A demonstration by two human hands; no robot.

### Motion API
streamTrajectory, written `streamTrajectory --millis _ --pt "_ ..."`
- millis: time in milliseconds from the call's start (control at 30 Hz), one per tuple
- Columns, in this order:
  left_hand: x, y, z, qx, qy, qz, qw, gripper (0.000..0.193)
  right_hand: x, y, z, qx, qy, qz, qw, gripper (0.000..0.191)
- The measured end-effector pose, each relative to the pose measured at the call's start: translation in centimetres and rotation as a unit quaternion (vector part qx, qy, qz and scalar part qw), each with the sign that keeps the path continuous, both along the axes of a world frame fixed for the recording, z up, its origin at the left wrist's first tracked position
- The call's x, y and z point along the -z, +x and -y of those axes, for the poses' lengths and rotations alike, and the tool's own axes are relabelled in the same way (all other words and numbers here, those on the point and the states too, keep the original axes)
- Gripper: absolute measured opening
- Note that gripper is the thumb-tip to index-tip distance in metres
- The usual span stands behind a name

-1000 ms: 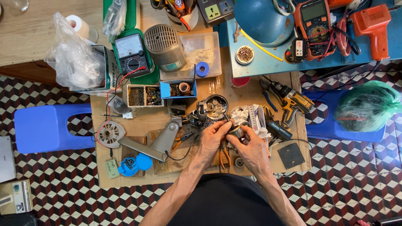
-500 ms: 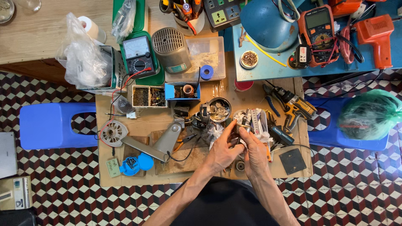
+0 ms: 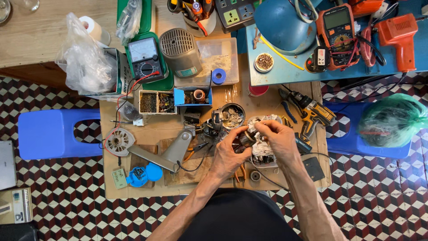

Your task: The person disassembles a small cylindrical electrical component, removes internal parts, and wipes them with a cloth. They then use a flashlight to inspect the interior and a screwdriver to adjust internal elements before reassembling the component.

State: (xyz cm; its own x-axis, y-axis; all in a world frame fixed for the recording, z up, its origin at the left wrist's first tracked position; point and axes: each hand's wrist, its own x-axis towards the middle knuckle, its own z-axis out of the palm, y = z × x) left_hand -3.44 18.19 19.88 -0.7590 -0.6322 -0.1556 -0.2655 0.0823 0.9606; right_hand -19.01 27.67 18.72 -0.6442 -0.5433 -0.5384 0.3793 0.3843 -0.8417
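Both my hands meet over the middle of a low wooden work board [image 3: 133, 187]. My left hand [image 3: 228, 154] and my right hand [image 3: 278, 140] together grip a small dark metal motor part [image 3: 246, 138], fingers pinching it from both sides. Under the hands lies a white and grey motor housing [image 3: 263, 154]. Just behind them stands a round metal tin [image 3: 232, 116] holding scraps. A grey metal bracket arm [image 3: 171, 149] lies to the left of my left hand.
A yellow-black cordless drill [image 3: 312, 114] lies at the right. Behind are an analog multimeter [image 3: 145, 58], a grey motor [image 3: 180, 51], an orange digital multimeter [image 3: 339, 31], an orange tool [image 3: 401, 35], a blue dome [image 3: 281, 20]. Blue stools [image 3: 49, 134] flank the board.
The view has shifted slightly. My hands have moved a little to the right and up, staying closed around the small motor part.
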Motion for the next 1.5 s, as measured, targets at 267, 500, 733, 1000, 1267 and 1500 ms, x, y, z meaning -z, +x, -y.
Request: streamTrajectory --millis 267,500,733,1000,1267,1500 --pt "2.4 1.6 2.0 -0.176 0.399 -0.063 0.898 0.054 -0.3 -2.1 -2.1 0.110 -0.086 -0.022 0.990 0.024" --pt "3.1 1.6 3.0 -0.268 0.462 -0.151 0.832 0.059 0.8 4.9 -5.2 0.140 -0.087 0.076 0.983 0.032" --pt "2.3 1.2 2.2 -0.256 0.487 -0.164 0.819 0.052 1.6 4.3 -5.8 0.153 -0.138 0.092 0.974 0.031" --pt "2.1 1.8 1.8 -0.250 0.497 -0.169 0.813 0.050 1.7 4.1 -6.5 0.129 -0.144 0.120 0.974 0.028" --pt "1.6 1.9 1.8 -0.243 0.496 -0.169 0.816 0.052 2.1 3.8 -6.5 0.127 -0.166 0.150 0.966 0.026" --pt "1.6 2.4 1.8 -0.185 0.443 -0.155 0.864 0.061 2.3 3.1 -6.6 0.114 -0.135 0.171 0.969 0.023"
